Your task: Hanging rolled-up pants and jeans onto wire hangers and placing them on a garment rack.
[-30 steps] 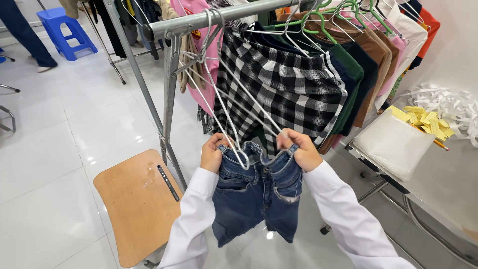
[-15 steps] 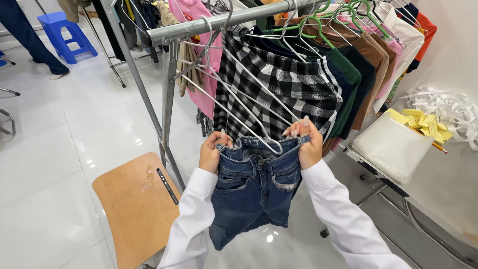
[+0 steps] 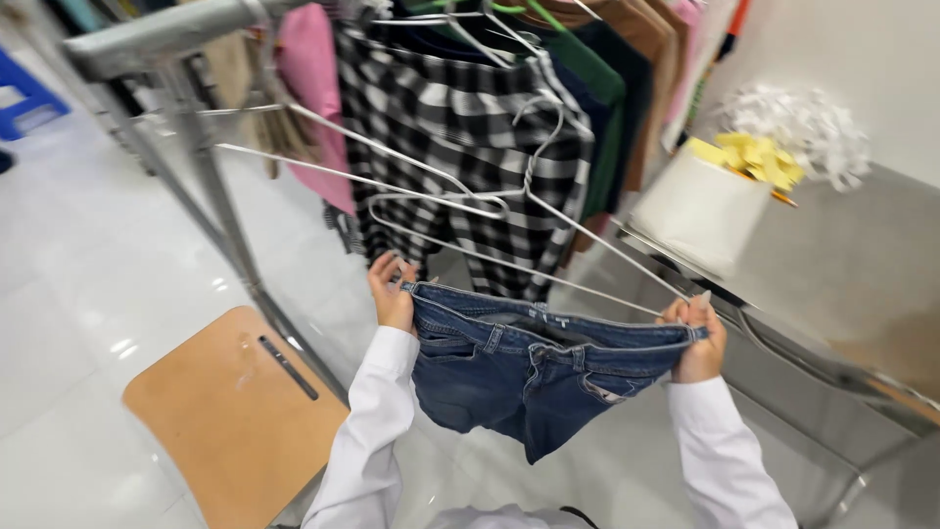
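White glossy floor (image 3: 88, 294) and a pale wall frame the scene, with a grey metal clothes rack (image 3: 166, 34) crossing the top; I take that rack as my landmark. Hanging from it are a black-and-white checked garment (image 3: 460, 127), a pink one (image 3: 313, 98) on its left side and green and brown ones further right. Below the rack's slanted leg sits a tan wooden chair seat (image 3: 235, 421). Right of the rack a white box (image 3: 700, 211) holding yellow scraps (image 3: 754, 162) rests on a grey table (image 3: 862, 274).

Just below the checked garment, I hold a pair of dark blue denim shorts (image 3: 529, 377) stretched flat by the waistband. My left hand (image 3: 392, 294) pinches one waistband corner, fingers curled around the fabric; my right hand (image 3: 697, 338) clamps the other corner, fingers pressed together over the band and the tip of a white wire hanger (image 3: 509, 211). The hanger's long arms slope down from the rack toward the waistband, so I judge the band is pulled taut to sit along the wire. The shorts' legs hang free, touching nothing.
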